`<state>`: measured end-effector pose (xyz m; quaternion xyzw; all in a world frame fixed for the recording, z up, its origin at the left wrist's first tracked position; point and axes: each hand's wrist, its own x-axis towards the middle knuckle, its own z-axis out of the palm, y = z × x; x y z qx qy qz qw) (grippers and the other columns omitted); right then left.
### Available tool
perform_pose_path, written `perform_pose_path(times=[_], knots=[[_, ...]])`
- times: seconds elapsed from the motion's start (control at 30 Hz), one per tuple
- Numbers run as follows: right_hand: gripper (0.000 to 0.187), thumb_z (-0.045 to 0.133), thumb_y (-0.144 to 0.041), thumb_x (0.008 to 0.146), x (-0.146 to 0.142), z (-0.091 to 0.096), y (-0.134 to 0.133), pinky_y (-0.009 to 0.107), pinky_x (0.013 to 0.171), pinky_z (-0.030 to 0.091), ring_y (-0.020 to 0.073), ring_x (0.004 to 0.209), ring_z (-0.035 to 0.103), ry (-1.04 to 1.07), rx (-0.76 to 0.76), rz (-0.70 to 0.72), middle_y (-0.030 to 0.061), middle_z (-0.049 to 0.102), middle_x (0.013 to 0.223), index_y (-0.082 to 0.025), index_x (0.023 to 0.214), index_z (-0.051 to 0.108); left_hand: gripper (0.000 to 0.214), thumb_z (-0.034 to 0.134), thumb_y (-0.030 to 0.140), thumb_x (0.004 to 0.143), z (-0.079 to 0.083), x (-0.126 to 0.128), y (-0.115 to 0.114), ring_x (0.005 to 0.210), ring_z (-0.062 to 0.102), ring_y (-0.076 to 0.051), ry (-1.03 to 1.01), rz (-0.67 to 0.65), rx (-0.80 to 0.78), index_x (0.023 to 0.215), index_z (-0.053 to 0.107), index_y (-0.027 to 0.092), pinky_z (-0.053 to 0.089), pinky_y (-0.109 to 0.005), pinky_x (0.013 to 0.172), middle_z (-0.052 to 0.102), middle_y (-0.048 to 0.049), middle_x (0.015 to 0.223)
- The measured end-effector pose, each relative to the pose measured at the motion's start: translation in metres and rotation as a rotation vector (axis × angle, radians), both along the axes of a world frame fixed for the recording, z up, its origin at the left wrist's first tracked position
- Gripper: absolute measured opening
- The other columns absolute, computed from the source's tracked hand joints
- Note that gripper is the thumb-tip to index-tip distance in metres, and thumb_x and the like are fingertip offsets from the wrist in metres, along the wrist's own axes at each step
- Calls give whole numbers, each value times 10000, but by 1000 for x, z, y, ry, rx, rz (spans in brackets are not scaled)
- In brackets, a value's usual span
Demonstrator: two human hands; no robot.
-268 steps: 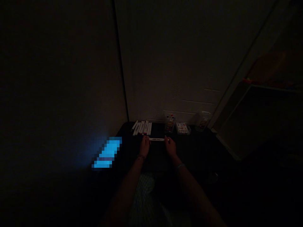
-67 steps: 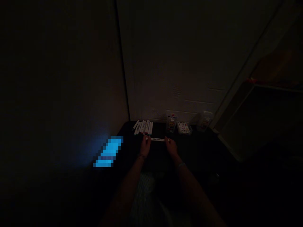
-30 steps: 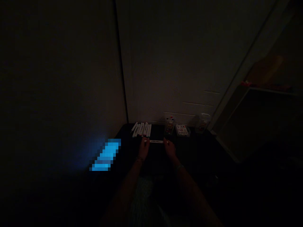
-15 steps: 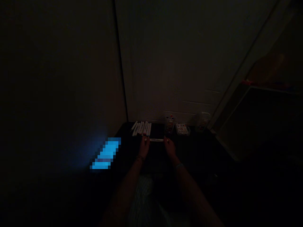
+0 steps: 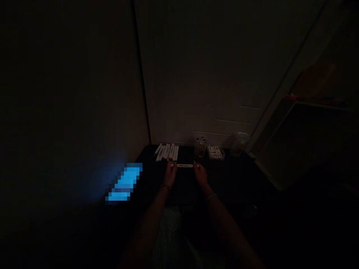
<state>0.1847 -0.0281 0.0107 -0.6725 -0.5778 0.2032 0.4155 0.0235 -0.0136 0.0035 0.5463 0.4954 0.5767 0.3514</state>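
A white marker [image 5: 185,165] with dark print lies level between my two hands over the dark table. My left hand [image 5: 170,172] is closed on its left end, and my right hand [image 5: 200,173] pinches its right end. Just beyond my left hand, several white markers [image 5: 167,151] lie side by side in a loose row. Past my right hand stands a clear container [image 5: 200,147] with a few coloured marker ends showing at its top. Beside it is a clear case [image 5: 215,152] packed with white markers. The dim light hides the fine detail of my fingers.
A clear container [image 5: 239,145] stands at the table's back right corner. At the left, a bright blue pixelated screen [image 5: 125,183] glows. The dark table [image 5: 224,183] meets a wall [image 5: 179,112] at its back; a framed dark shape [image 5: 314,130] is at the right.
Both hands keep hold of the marker with hardly any movement. The whole view has shifted very slightly.
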Motion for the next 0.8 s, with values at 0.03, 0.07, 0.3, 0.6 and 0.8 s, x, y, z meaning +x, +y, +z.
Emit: perform_pose_path(times=[0.03, 0.07, 0.3, 0.6, 0.8], knots=[[530, 203, -576, 807, 0, 0, 0, 193, 586, 345, 122, 666, 522, 1, -2, -1, 0, 603, 739, -216, 782, 591, 229, 402, 408, 768, -1, 0, 1, 547, 408, -79, -2, -2, -4, 799, 464, 190, 342, -206, 566, 433, 44, 592], [528, 205, -577, 806, 0, 0, 0, 192, 585, 345, 122, 665, 523, 3, -3, -2, -1, 604, 742, -216, 788, 590, 222, 397, 401, 769, -1, 0, 1, 544, 405, -79, -1, 4, -6, 796, 463, 191, 339, -204, 561, 431, 45, 589], [532, 207, -585, 803, -1, 3, 0, 189, 560, 330, 118, 649, 520, 8, -20, -6, -3, 600, 717, -212, 757, 583, 199, 388, 379, 775, -1, -1, 0, 545, 415, -84, 60, 16, 13, 809, 454, 195, 340, -207, 561, 439, 43, 595], [517, 230, -579, 799, -1, -3, 2, 192, 528, 314, 116, 602, 501, -35, 30, -21, -7, 575, 657, -201, 694, 566, 206, 404, 362, 765, -3, 0, -1, 513, 468, -90, 162, 80, -22, 840, 473, 182, 340, -204, 509, 501, 34, 586], [499, 244, -568, 805, -1, -3, 3, 196, 545, 324, 119, 609, 513, -53, 28, -17, -3, 587, 664, -209, 708, 578, 193, 437, 352, 750, -4, 0, 0, 539, 499, -100, 177, 118, -9, 836, 480, 185, 356, -206, 520, 528, 24, 608]])
